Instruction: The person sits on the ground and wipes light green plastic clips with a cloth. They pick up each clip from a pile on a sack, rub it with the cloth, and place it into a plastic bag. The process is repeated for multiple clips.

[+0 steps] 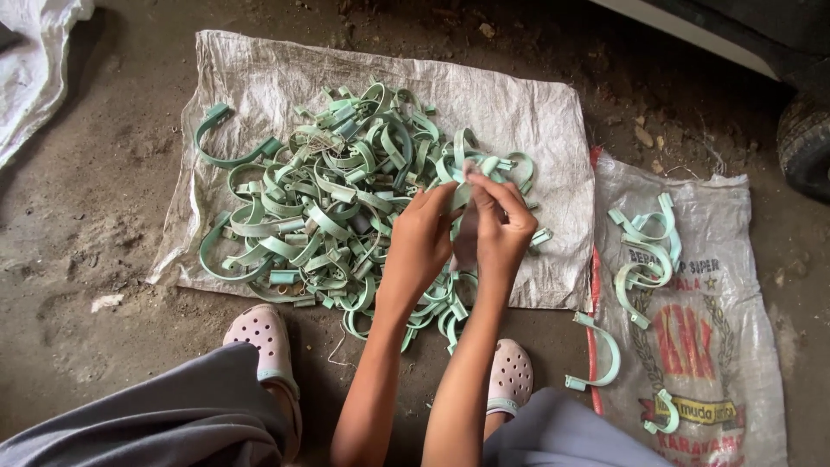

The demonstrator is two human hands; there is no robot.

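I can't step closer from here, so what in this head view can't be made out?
- Green clip: mostly hidden by the fingers of both hands.
- Left hand, right hand: the grip itself is hidden by the fingers.
- Clip pile: lower layers covered by upper clips.
- Tyre: cut off by the right edge.

We hold one pale green curved plastic clip [474,169] between our left hand [421,235] and right hand [501,227], above the clip pile [328,199] on a white woven sack [536,112]. A few clips [648,246] lie on the printed sack [726,346] at right.
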